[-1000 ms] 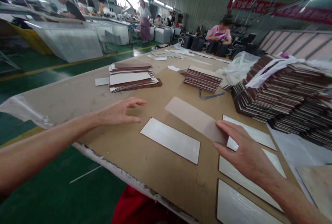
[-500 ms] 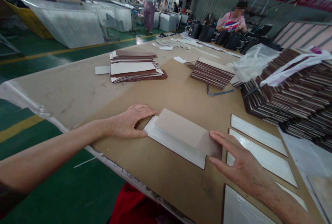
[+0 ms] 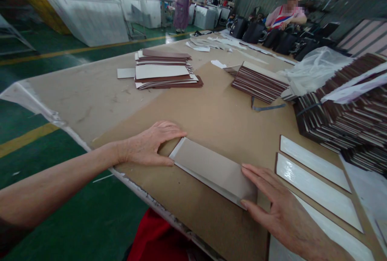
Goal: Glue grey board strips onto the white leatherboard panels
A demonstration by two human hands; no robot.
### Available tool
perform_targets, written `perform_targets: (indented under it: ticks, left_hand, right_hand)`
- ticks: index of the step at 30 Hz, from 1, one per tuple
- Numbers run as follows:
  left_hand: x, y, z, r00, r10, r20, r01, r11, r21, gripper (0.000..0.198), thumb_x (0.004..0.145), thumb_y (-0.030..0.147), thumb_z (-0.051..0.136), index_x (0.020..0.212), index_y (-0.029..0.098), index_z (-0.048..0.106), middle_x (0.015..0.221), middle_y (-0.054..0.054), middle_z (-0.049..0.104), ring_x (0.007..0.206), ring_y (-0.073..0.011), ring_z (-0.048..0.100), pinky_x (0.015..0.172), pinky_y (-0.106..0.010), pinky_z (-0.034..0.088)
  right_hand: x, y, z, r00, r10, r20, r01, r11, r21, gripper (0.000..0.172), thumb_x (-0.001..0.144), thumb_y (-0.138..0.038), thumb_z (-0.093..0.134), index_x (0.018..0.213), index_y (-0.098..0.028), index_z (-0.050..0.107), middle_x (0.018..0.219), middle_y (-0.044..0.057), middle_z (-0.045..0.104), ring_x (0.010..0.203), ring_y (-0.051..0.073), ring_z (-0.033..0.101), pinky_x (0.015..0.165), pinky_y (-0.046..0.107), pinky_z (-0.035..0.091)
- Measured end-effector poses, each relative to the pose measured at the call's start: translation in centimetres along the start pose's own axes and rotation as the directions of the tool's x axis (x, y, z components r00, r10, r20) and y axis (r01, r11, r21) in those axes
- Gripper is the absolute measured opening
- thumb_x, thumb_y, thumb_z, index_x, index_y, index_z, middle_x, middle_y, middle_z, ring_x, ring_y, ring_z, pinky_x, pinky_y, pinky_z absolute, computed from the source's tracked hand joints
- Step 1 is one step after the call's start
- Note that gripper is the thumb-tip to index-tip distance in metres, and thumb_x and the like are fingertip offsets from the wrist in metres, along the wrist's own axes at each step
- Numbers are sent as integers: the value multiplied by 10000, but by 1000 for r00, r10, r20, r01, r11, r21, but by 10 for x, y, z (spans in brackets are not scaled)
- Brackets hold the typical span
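Note:
A beige rectangular panel lies almost over a white-faced panel, whose white strip shows at the left end and along the near edge. At the right end, my right hand grips the beige panel, fingertips on its far edge and thumb at the near corner. My left hand rests on the table at the other end. Its thumb and fingers are spread, their tips by the white-faced panel's two corners. Whether the two panels touch all along cannot be told.
Glossy white panels with brown edges lie at the right. Stacks of brown and white pieces stand at back left and back right. A large pile fills the right side. The table's near edge runs diagonally. A person sits beyond.
The beige panel has come down and toward me, and now covers most of the white-faced panel. My right hand moved with it; my left hand stayed at the left end. The view shifted slightly.

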State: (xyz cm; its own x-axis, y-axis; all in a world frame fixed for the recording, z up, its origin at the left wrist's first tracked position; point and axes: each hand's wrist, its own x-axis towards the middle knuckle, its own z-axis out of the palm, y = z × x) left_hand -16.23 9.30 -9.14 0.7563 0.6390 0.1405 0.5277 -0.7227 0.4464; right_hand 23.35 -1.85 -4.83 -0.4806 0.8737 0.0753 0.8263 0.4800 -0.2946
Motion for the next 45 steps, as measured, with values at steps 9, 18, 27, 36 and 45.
perform_targets:
  ticks: [9, 18, 27, 36, 45]
  left_hand:
    - [1, 0, 2, 1000, 6, -22, -7, 1000, -7, 782, 840, 581, 718, 1501, 254, 457, 1450, -128, 551, 1357, -351, 462, 1179, -511, 305]
    - [0, -2, 3, 999, 11, -35, -12, 1000, -21, 735, 853, 568, 712, 1480, 256, 490, 1432, -125, 569, 1351, -340, 469, 1174, -511, 308]
    - [2, 0, 0, 999, 24, -45, -26, 999, -40, 687, 865, 545, 707, 1460, 258, 520, 1413, -117, 594, 1330, -336, 495, 1164, -507, 323]
    - [1, -2, 2, 997, 56, -52, -57, 998, -25, 669, 864, 534, 715, 1447, 268, 522, 1403, -112, 606, 1328, -322, 502, 1157, -507, 328]
    - [2, 0, 0, 996, 60, -61, -60, 998, -7, 666, 855, 536, 721, 1429, 247, 544, 1390, -120, 613, 1312, -319, 518, 1143, -497, 344]
  right_hand:
    - [4, -2, 4, 1000, -19, -14, 19, 1000, 0, 506, 900, -296, 613, 1397, -199, 591, 1402, 112, 638, 1291, 286, 603, 1080, 485, 530]
    - [8, -3, 6, 998, -56, 3, 56, 997, -51, 481, 915, -300, 604, 1376, -162, 604, 1380, 133, 650, 1265, 291, 619, 1060, 492, 546]
    - [11, -2, 9, 998, -60, 13, 61, 997, -50, 479, 912, -294, 598, 1371, -158, 618, 1384, 135, 648, 1270, 292, 612, 1070, 498, 536]
    - [10, 0, 12, 998, -58, 24, 59, 998, -27, 491, 898, -289, 622, 1372, -160, 625, 1394, 134, 640, 1276, 301, 601, 1069, 506, 536]
    - [9, -1, 11, 997, -74, 20, 74, 996, -50, 487, 888, -298, 634, 1351, -147, 644, 1378, 143, 651, 1263, 318, 612, 1044, 522, 553]
